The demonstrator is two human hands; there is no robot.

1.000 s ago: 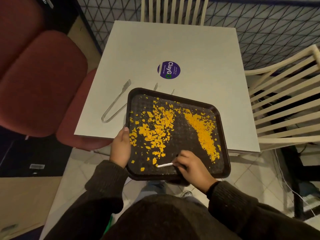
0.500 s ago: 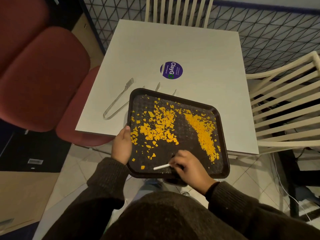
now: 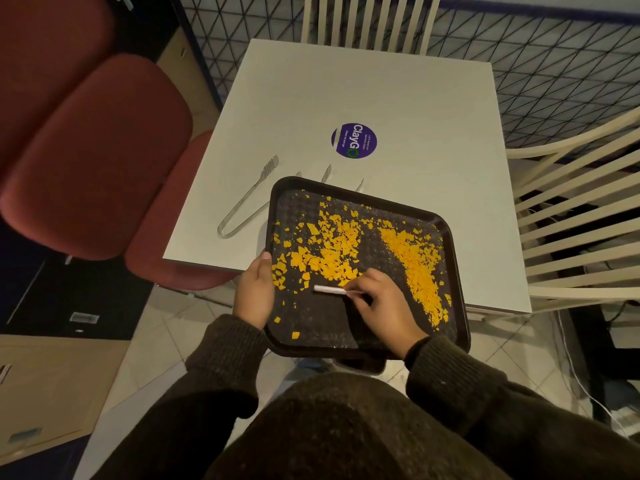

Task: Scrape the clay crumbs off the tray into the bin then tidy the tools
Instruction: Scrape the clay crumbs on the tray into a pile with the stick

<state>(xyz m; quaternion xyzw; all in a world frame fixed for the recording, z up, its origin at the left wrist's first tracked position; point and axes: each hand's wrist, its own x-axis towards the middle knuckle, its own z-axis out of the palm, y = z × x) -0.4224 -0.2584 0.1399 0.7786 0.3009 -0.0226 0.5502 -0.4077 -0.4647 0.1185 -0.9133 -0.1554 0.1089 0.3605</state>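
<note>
We see the left hand [image 3: 254, 295] with its grip closed on the near-left rim of the black tray [image 3: 457, 289], which overhangs the near edge of the white bench [image 3: 363, 88]. The right hand [image 3: 379, 306] pinches a white scraper [image 3: 329, 289] flat on the tray floor, just nearer than the larger orange clay crumbs [image 3: 329, 254]. Metal tongs [image 3: 247, 199] lie on the bench left of the tray.

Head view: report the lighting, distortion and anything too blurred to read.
Head view: dim, warm light; wide-angle bending bows the table edges and chair slats; the right hand throws a soft shadow on the tray; small print on the purple sticker is unreadable; crumbs stay sharp.
</note>
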